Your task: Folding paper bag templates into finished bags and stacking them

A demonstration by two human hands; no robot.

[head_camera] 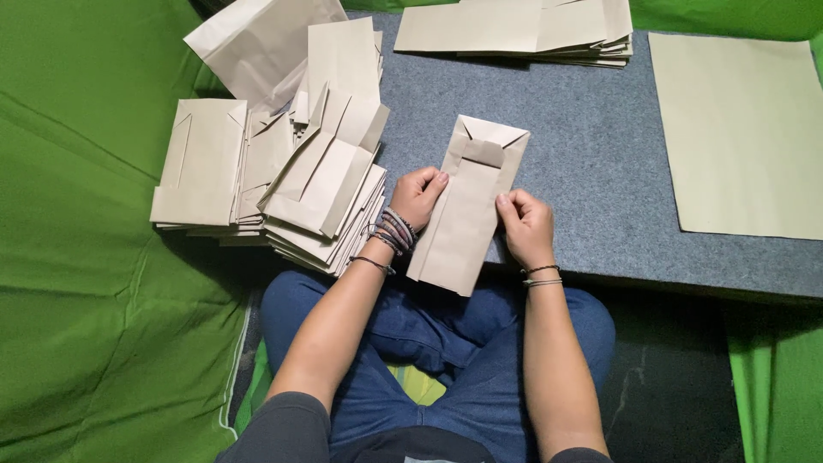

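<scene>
A folded beige paper bag (470, 210) lies tilted on the near edge of a grey felt board (591, 163), its folded bottom flap pointing away from me. My left hand (417, 195) pinches the bag's left edge at mid-height. My right hand (525, 227) grips its right edge a little lower. Both wrists wear bracelets. My legs in blue jeans are crossed below the board.
A fanned heap of finished folded paper bags (274, 171) lies to the left on green cloth (77, 257). A stack of flat beige sheets (523, 30) sits at the board's far edge. A single flat sheet (737, 137) lies at the right.
</scene>
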